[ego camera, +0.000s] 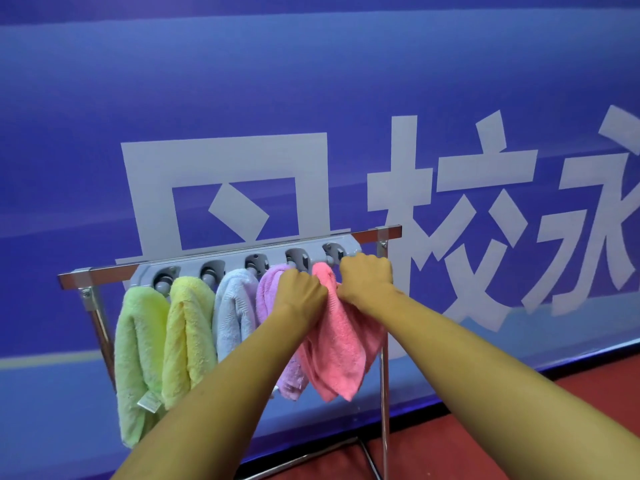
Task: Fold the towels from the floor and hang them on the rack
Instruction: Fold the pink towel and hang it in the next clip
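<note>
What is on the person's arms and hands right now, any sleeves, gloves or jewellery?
Nothing worn shows: the left forearm and right forearm are bare to the frame's edge, no sleeves. The left hand and right hand have no gloves, and no watch, bracelet or ring is visible.

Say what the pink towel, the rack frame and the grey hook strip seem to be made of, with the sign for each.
The pink towel: soft looped terry cloth, probably cotton or microfibre; fuzzy, drapes in folds. The rack frame: polished metal, likely chromed steel; mirror-like reflections. The grey hook strip: probably matte moulded plastic; dull, rounded edges.
</note>
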